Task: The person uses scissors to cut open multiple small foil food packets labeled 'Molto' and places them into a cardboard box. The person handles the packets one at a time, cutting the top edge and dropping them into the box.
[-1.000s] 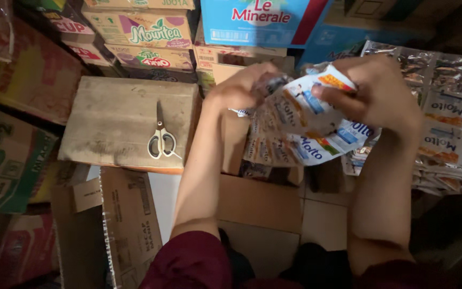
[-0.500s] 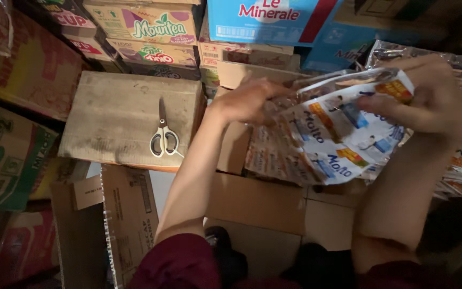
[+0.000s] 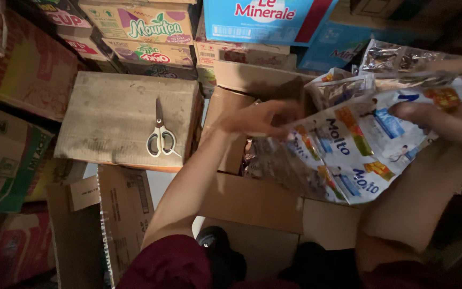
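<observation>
Stacked cartons (image 3: 135, 24) behind hand-held white sachets (image 3: 364, 144)

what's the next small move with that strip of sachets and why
Probably lower the sachet strip toward the open carton. Both the left hand and right hand hold it spread above the carton, where more sachets already lie.

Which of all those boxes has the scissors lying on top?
The plain brown, dusty cardboard box left of the left hand. The scissors lie on its closed top; the colourful printed boxes behind it carry none.
</observation>
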